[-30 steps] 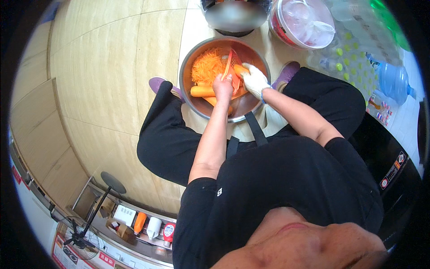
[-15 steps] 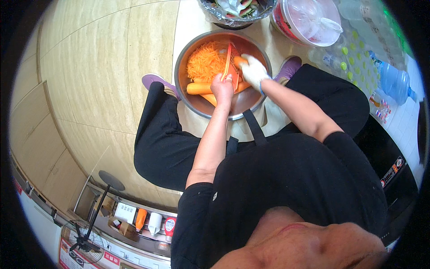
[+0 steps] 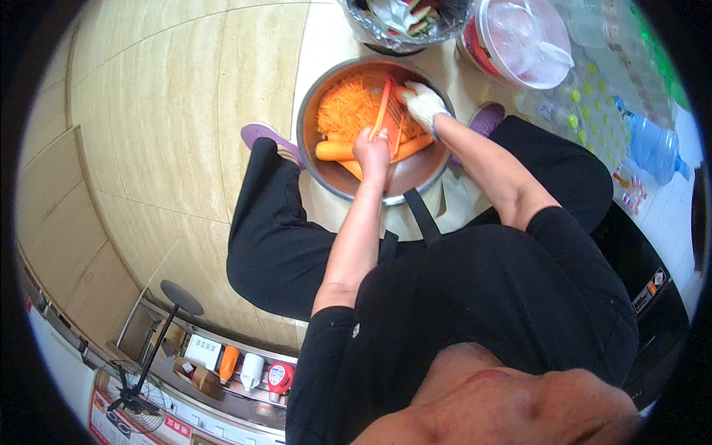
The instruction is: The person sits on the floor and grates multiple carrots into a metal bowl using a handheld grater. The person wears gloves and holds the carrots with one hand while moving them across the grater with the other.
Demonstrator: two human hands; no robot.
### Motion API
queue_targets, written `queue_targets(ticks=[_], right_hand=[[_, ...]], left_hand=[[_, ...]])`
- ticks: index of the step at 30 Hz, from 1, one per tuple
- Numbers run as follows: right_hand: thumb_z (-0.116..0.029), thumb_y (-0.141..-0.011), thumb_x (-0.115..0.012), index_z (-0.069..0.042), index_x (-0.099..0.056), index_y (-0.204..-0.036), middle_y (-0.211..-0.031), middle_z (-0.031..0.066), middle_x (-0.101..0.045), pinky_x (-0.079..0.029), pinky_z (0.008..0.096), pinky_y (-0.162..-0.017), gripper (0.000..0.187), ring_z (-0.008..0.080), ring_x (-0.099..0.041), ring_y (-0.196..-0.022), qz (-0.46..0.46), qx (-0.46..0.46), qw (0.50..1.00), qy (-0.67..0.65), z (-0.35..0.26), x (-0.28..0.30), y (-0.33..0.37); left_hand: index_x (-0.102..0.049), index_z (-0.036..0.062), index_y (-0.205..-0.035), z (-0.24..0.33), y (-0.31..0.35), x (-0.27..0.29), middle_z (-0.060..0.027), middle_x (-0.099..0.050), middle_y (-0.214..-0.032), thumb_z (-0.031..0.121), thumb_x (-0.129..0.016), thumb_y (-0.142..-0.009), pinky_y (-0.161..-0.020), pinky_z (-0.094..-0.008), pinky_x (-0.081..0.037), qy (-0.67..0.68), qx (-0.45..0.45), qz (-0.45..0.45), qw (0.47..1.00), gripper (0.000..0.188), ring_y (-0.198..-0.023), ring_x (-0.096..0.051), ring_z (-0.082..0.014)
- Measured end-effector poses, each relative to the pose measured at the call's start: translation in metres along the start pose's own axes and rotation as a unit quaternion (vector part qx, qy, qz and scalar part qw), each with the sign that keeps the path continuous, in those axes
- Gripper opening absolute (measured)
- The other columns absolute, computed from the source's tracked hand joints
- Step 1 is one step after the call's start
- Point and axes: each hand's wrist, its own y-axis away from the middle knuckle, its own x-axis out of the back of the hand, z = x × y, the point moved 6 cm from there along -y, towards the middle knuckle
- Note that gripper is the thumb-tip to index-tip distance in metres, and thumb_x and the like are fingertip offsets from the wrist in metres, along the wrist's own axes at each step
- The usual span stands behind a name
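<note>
Fan: I see a black wire-caged standing fan (image 3: 133,389) at the lower left.
Shelf bottles: an orange bottle (image 3: 229,364), a white bottle (image 3: 251,371) and a red round-faced bottle (image 3: 280,378) in a row.
Floor: beige tiles (image 3: 163,111) running up the left side.
Basin: a wide, round, silver metal basin (image 3: 408,176) between the seated person's feet.
Shredded carrot: a fluffy bright-orange heap (image 3: 345,105) in the basin's upper left.
Whole carrots: smooth, thick orange carrots (image 3: 335,151) lying in the basin below the heap.
Left hand: bare left hand (image 3: 373,150), closed around the lower end of a flat orange-red grater (image 3: 393,117), tilted inside the basin.
Right hand: white-gloved right hand (image 3: 424,104), its fingers clamped on an orange carrot piece (image 3: 403,94) at the grater's right; whether they touch, I cannot tell.
Bin: black, lined with clear plastic (image 3: 452,26), holding scraps, beyond the basin.
Tub: round, red-sided, pale-topped (image 3: 515,78), beside the bin.
Jug: large, translucent blue plastic (image 3: 653,144), far right.
</note>
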Motion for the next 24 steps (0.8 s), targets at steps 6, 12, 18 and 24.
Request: queue_targets(ticks=[6,12,18,24], right_hand=[[-0.027,-0.09,-0.055,-0.007,-0.054,-0.131,-0.129,0.0207,-0.055,-0.039,0.0374,-0.104,0.045,0.0334,-0.052,-0.122,-0.133,-0.076,0.988,-0.002,0.054,-0.027,0.04],[-0.039,-0.091,-0.05,-0.003,-0.054,-0.128,-0.126,0.0227,-0.057,-0.039,0.0387,-0.104,0.052,0.0352,-0.052,-0.12,0.009,0.038,0.999,0.033,0.019,-0.016,-0.021],[-0.022,-0.089,-0.058,-0.008,-0.054,-0.131,-0.128,0.0204,-0.056,-0.039,0.0381,-0.104,0.044,0.0351,-0.052,-0.121,-0.112,0.042,0.99,0.08,0.013,-0.015,0.041],[-0.033,-0.089,-0.054,-0.004,-0.055,-0.128,-0.126,0.0233,-0.056,-0.039,0.0377,-0.105,0.049,0.0369,-0.052,-0.12,-0.023,0.074,0.995,0.058,-0.006,-0.017,-0.006]], left_hand=[[-0.057,-0.0004,-0.075,0.004,-0.004,0.002,-0.0044,-0.056,-0.064,0.006,-0.069,-0.082,-0.057,-0.0301,-0.044,0.015,0.003,-0.016,1.0,0.015,-0.06,-0.051,-0.0119],[-0.055,-0.0004,-0.074,-0.005,-0.009,0.006,-0.0057,-0.054,-0.061,0.006,-0.07,-0.081,-0.056,-0.0314,-0.044,0.078,0.05,-0.024,0.995,0.018,-0.057,-0.051,-0.0153],[-0.051,-0.0003,-0.07,-0.008,-0.014,0.007,-0.0098,-0.052,-0.06,0.009,-0.072,-0.078,-0.057,-0.0368,-0.043,0.03,0.003,0.012,0.999,0.024,-0.058,-0.05,-0.0194],[-0.052,0.0007,-0.072,-0.025,-0.018,0.009,-0.0083,-0.052,-0.06,0.009,-0.072,-0.08,-0.055,-0.0348,-0.043,0.045,0.036,0.005,0.998,0.023,-0.056,-0.049,-0.017]])
